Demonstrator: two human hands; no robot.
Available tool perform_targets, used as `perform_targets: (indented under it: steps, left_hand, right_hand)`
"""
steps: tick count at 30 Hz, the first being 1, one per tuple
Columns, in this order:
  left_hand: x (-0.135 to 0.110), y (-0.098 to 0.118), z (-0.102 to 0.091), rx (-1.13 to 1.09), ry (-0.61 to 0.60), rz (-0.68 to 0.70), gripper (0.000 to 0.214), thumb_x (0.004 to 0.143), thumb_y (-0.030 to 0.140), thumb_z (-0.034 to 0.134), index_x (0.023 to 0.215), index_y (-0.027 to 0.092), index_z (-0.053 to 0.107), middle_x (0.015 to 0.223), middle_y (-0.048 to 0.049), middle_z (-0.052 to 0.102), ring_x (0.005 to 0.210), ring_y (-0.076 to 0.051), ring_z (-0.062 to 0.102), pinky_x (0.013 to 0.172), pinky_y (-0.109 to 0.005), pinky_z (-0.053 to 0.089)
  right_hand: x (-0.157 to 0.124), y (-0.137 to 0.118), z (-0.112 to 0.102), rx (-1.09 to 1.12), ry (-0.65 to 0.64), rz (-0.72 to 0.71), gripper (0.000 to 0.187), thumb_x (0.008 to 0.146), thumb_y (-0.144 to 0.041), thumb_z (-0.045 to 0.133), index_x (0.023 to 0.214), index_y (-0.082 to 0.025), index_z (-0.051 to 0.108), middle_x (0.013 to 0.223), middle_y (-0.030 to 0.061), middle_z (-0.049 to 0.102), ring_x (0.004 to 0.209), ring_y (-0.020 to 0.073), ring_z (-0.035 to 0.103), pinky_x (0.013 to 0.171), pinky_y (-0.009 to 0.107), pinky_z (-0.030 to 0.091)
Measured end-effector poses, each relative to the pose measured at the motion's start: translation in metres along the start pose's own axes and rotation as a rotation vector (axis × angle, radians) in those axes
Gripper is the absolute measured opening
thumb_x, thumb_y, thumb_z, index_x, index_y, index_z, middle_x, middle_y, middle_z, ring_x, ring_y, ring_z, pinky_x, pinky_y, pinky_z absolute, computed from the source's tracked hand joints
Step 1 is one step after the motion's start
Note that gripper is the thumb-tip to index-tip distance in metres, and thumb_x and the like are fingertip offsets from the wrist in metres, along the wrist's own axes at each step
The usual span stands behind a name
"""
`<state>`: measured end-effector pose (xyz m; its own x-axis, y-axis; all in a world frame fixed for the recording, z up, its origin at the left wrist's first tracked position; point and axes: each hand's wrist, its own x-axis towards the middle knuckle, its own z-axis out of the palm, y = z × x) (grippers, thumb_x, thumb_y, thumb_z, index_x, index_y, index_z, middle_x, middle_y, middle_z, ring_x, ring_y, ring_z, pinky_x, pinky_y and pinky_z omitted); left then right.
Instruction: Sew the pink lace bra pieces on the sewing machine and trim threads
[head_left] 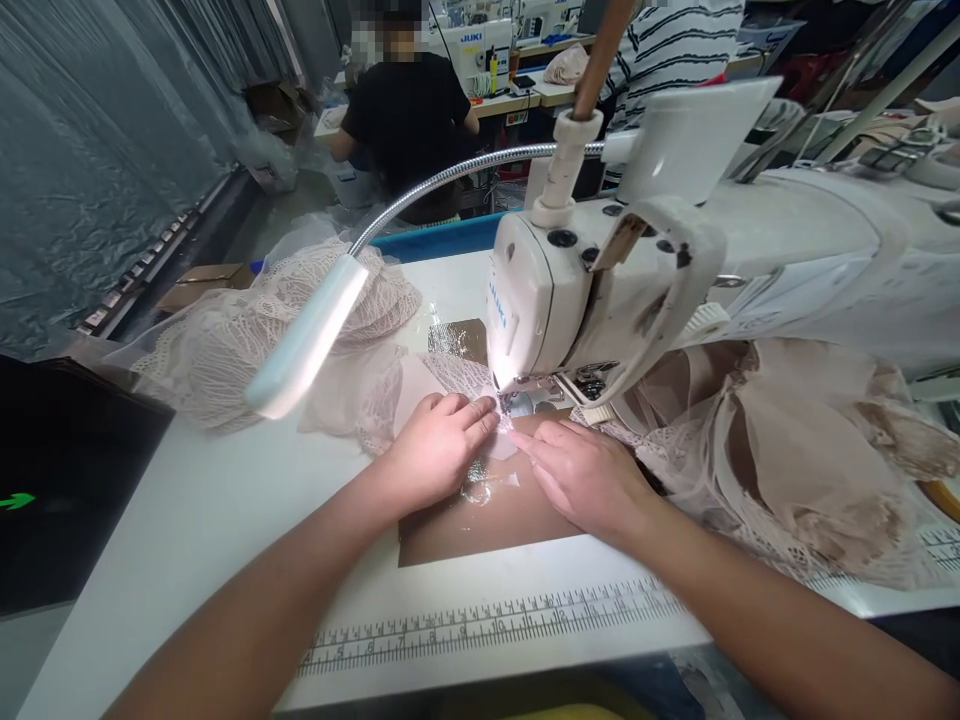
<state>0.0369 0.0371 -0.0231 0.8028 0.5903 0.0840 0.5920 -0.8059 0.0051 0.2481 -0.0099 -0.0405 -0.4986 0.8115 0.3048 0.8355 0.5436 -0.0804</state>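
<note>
My left hand [444, 445] presses on a piece of pale pink lace fabric [457, 372], its fingers bent and close together just left of the needle. On the right, my right hand [589, 470] has its fingertips at the near edge of the same fabric, index finger pointing at the presser foot [508, 402]. The fabric lies under the foot of a white sewing machine [536, 290]. What lies beneath my fingers is partly hidden. A brown sheet [442, 535] with shiny tape on it covers the machine bed.
Left stands a heap of lace pieces [217, 350] under a bendable lamp [307, 335]. More beige fabric [810, 450] is bunched on the right. A printed ruler [495, 625] runs along the table's front edge. A person in black [405, 120] sits farther back near other machines.
</note>
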Motion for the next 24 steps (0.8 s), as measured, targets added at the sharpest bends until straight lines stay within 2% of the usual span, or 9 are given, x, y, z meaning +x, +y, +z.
perform_targets:
  steps: [6, 13, 18, 22, 24]
  left_hand:
    - [0.001, -0.004, 0.004, -0.016, 0.048, -0.066, 0.04, 0.09, 0.016, 0.041, 0.128, 0.013, 0.053, 0.137, -0.0089, 0.051, 0.102, -0.026, 0.05, 0.088, -0.042, 0.041]
    - [-0.003, -0.007, 0.008, -0.104, 0.125, -0.135, 0.039, 0.095, 0.03, 0.038, 0.126, 0.013, 0.054, 0.134, -0.013, 0.052, 0.11, -0.028, 0.049, 0.095, -0.045, 0.039]
    - [-0.005, -0.009, 0.012, -0.137, 0.162, -0.165, 0.042, 0.093, 0.036, 0.041, 0.127, 0.014, 0.055, 0.133, -0.0148, 0.053, 0.116, -0.029, 0.049, 0.098, -0.047, 0.038]
    - [-0.007, -0.009, 0.012, -0.162, 0.203, -0.195, 0.042, 0.091, 0.036, 0.045, 0.126, 0.014, 0.056, 0.132, -0.0141, 0.054, 0.115, -0.029, 0.05, 0.098, -0.046, 0.038]
    - [-0.009, -0.012, 0.01, -0.184, 0.231, -0.204, 0.04, 0.09, 0.033, 0.047, 0.123, 0.013, 0.059, 0.128, -0.014, 0.057, 0.112, -0.029, 0.053, 0.097, -0.045, 0.039]
  right_hand:
    - [0.004, -0.002, 0.002, -0.025, -0.051, 0.069, 0.04, 0.083, -0.01, 0.043, 0.114, -0.02, 0.068, 0.079, 0.0047, 0.067, 0.069, 0.0168, 0.057, 0.063, 0.028, 0.04]
    - [0.002, -0.001, 0.0, 0.001, -0.037, 0.044, 0.041, 0.084, -0.01, 0.043, 0.118, -0.018, 0.065, 0.082, 0.0046, 0.068, 0.07, 0.018, 0.057, 0.064, 0.03, 0.041]
    - [0.002, -0.003, 0.0, -0.004, -0.088, 0.064, 0.04, 0.085, -0.01, 0.044, 0.118, -0.018, 0.064, 0.081, 0.0049, 0.066, 0.074, 0.0196, 0.058, 0.064, 0.03, 0.041]
    - [0.003, -0.009, -0.017, -0.035, -0.217, 0.071, 0.038, 0.088, -0.011, 0.044, 0.12, -0.017, 0.062, 0.082, 0.0068, 0.066, 0.078, 0.0203, 0.06, 0.065, 0.03, 0.042]
    - [-0.001, -0.012, -0.032, -0.028, -0.299, 0.086, 0.032, 0.089, -0.012, 0.044, 0.113, -0.018, 0.065, 0.083, 0.0066, 0.065, 0.077, 0.0197, 0.062, 0.065, 0.029, 0.042]
